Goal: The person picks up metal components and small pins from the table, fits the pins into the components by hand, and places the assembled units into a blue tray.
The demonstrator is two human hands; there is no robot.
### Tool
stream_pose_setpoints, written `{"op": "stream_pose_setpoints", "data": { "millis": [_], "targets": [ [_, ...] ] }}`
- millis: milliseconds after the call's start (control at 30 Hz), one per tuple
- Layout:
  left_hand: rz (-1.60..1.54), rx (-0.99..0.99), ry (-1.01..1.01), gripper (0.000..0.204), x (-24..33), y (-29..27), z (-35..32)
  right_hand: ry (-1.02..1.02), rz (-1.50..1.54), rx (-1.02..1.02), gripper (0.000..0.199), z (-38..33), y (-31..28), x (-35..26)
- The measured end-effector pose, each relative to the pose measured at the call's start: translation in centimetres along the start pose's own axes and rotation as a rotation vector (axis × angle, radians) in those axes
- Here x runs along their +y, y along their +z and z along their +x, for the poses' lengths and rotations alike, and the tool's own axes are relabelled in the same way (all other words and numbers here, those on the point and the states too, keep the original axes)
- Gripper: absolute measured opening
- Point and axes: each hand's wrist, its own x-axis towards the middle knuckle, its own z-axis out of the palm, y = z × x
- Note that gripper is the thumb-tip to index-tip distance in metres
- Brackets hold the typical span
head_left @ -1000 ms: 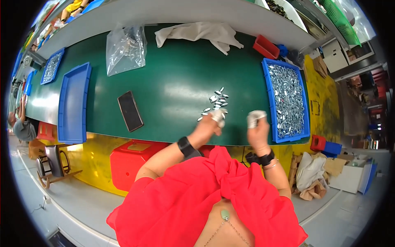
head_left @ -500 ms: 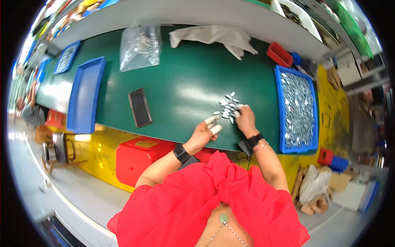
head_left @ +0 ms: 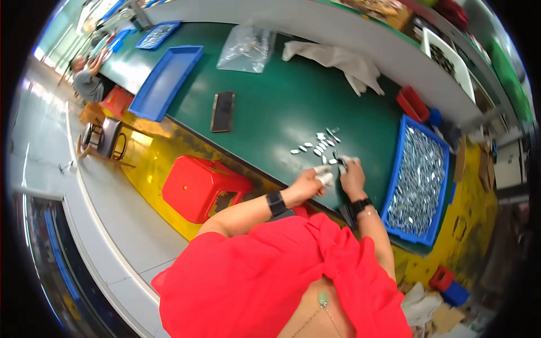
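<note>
The taped fingertips [head_left: 326, 176] of the left hand [head_left: 309, 183] and right hand [head_left: 352, 177] are pinched together on something too small to tell. The small metal pieces [head_left: 318, 146] lie just beyond, on the green table [head_left: 270, 107]. They seem light, stiff and slippery; better to pinch them at the edges.

I wear a loose bright red top, open low at the chest, where a thin chain carries a small pale green pendant. A black wristband circles my left wrist and a black watch my right. White tape wraps several fingertips on my left hand [head_left: 311, 181] and right hand [head_left: 353, 177].
</note>
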Motion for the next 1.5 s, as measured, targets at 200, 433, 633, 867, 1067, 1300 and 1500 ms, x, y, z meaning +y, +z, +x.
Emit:
{"op": "stream_pose_setpoints", "data": {
  "millis": [200,433,633,867,1067,1300,1500],
  "targets": [
    [-0.139,0.106,-0.048,0.046,-0.8,-1.6,-1.7,0.096,0.156,0.038,0.024,1.0,-0.6,0.1],
    [-0.192,0.076,-0.044,0.046,0.1,-5.5,-2.2,0.145,0.097,0.117,0.022,3.0,1.1,-2.3],
    [-0.082,-0.044,0.001,0.041,2.4,-8.3,-0.4,0.170,0.489,0.201,0.019,3.3,2.9,0.0],
    [-0.251,-0.207,0.057,0.033,2.7,-9.0,0.8,0.168,0.978,0.114,0.018,1.3,-4.3,-16.9],
    [-0.507,-0.284,0.021,0.035,3.5,-7.5,0.6,0.111,0.868,0.078,0.013,0.4,-5.6,-15.8],
    [-0.097,-0.327,0.195,0.039,2.9,-4.0,-0.7,0.049,0.874,-0.098,0.014,-2.3,-8.3,-10.8],
    [-0.090,-0.191,0.187,0.048,1.3,0.3,-1.1,0.014,0.827,-0.080,0.012,-3.9,-9.5,-7.9]
  ]
}}
